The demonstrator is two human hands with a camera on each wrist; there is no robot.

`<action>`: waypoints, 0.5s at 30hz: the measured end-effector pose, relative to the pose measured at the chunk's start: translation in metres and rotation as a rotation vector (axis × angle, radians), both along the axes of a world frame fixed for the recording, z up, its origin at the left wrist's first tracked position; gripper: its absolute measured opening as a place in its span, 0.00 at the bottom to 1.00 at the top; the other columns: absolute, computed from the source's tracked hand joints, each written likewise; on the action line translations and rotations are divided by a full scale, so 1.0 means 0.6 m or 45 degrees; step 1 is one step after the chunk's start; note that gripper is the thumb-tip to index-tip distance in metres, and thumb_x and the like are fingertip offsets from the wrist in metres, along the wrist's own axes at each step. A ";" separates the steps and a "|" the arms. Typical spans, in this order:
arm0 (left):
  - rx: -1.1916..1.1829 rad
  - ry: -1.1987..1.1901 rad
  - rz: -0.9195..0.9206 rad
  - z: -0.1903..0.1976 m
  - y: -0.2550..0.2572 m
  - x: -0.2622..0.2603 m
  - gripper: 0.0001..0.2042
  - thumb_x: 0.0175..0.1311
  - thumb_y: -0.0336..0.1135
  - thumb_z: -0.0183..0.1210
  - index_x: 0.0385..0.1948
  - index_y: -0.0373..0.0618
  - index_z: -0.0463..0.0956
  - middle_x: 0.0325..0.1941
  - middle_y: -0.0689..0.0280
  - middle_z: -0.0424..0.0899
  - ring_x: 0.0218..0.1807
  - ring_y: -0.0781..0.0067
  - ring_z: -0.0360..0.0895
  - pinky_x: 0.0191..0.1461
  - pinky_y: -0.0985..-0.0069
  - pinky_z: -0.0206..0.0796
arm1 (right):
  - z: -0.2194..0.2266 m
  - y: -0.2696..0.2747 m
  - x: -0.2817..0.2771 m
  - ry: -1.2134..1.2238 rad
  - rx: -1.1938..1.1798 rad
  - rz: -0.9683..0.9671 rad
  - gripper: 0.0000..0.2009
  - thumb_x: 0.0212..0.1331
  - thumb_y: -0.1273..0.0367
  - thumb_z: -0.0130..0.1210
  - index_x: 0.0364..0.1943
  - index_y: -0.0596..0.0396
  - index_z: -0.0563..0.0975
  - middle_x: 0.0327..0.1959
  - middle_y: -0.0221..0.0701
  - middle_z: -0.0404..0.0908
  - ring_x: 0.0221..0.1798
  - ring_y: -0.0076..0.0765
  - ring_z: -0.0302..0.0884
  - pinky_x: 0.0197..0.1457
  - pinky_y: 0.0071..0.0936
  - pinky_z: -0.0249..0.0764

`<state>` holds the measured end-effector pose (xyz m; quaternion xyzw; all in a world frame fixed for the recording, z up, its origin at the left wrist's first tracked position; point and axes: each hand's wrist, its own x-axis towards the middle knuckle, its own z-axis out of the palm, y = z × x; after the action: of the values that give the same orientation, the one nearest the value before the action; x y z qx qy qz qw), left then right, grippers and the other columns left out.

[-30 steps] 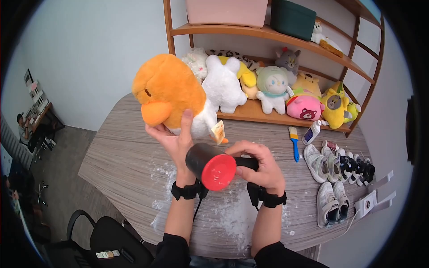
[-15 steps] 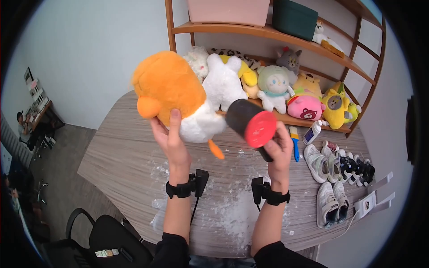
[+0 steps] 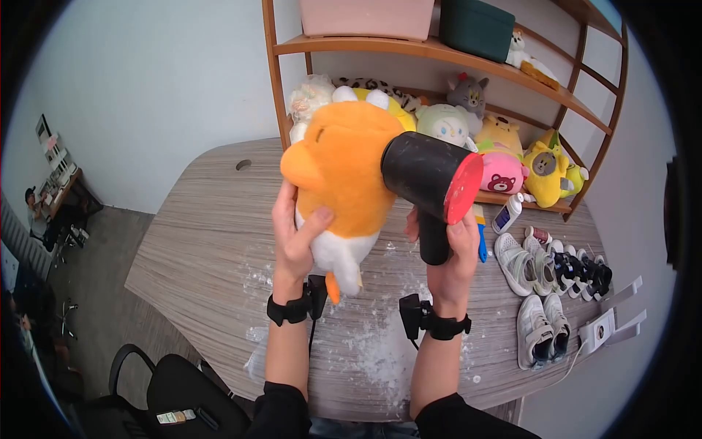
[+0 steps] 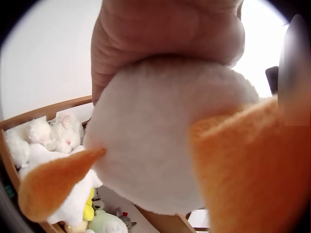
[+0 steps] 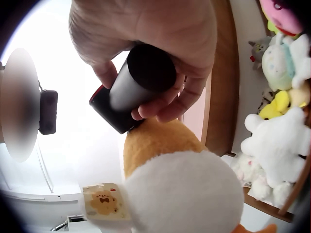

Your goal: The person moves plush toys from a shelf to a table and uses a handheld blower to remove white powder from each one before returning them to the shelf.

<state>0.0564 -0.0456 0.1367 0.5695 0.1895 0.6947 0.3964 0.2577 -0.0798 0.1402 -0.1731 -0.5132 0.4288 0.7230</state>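
Observation:
My left hand (image 3: 294,238) grips a plush duck (image 3: 352,172) round its body, thumb across the front, holding it above the table. The duck has an orange head and beak, a white body and orange feet. In the left wrist view its white underside (image 4: 146,136) fills the middle. My right hand (image 3: 461,256) holds a black hair-dryer-shaped tool (image 3: 420,170) by its handle (image 5: 150,68), fingers wrapped round it. The barrel's front end is right at the side of the duck's head; its red end (image 3: 463,189) faces right, toward me.
White powder marks (image 3: 376,358) lie on the wooden table (image 3: 190,241). Behind it, a shelf (image 3: 358,45) holds several plush toys. At right are a blue-handled brush (image 3: 482,245), a white bottle (image 3: 507,214) and several shoes (image 3: 537,333). A black chair (image 3: 190,395) stands at lower left.
The duck has moved right and its body now hangs more upright. The tool has swung up from in front of my left wrist to the duck's head, its handle now pointing down.

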 end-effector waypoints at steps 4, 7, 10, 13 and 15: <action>0.004 -0.027 0.012 -0.003 0.003 0.001 0.35 0.57 0.38 0.63 0.66 0.30 0.60 0.62 0.54 0.72 0.63 0.65 0.71 0.67 0.70 0.60 | 0.002 0.000 -0.005 0.011 -0.018 -0.034 0.23 0.64 0.61 0.52 0.57 0.64 0.71 0.46 0.39 0.80 0.42 0.32 0.80 0.40 0.26 0.77; 0.003 -0.140 0.037 -0.003 0.006 0.001 0.33 0.61 0.38 0.61 0.66 0.31 0.60 0.62 0.54 0.72 0.63 0.64 0.70 0.67 0.70 0.61 | -0.010 0.004 0.013 -0.111 0.015 0.114 0.21 0.64 0.63 0.54 0.55 0.64 0.72 0.45 0.37 0.81 0.45 0.30 0.80 0.47 0.25 0.76; -0.119 -0.383 -0.007 -0.005 0.003 0.002 0.30 0.68 0.42 0.55 0.66 0.33 0.60 0.63 0.55 0.72 0.63 0.65 0.71 0.66 0.70 0.62 | -0.003 -0.003 0.007 -0.225 -0.017 0.168 0.18 0.64 0.66 0.55 0.53 0.65 0.73 0.44 0.35 0.81 0.47 0.27 0.78 0.54 0.26 0.73; -0.325 -0.562 0.020 -0.010 -0.003 -0.004 0.27 0.75 0.49 0.46 0.66 0.37 0.61 0.64 0.58 0.73 0.61 0.65 0.74 0.65 0.69 0.66 | -0.005 -0.003 0.007 -0.326 -0.027 0.288 0.16 0.63 0.70 0.57 0.51 0.65 0.75 0.47 0.36 0.82 0.51 0.27 0.78 0.59 0.27 0.71; -0.294 -0.653 -0.058 -0.001 -0.007 -0.007 0.27 0.75 0.50 0.46 0.67 0.38 0.61 0.64 0.58 0.73 0.62 0.64 0.75 0.64 0.67 0.67 | -0.005 -0.004 0.009 -0.399 -0.086 0.352 0.16 0.62 0.69 0.57 0.51 0.64 0.76 0.48 0.36 0.82 0.52 0.28 0.78 0.61 0.27 0.70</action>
<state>0.0524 -0.0496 0.1364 0.3304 0.1483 0.7808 0.5092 0.2628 -0.0823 0.1374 -0.1896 -0.6235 0.5087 0.5626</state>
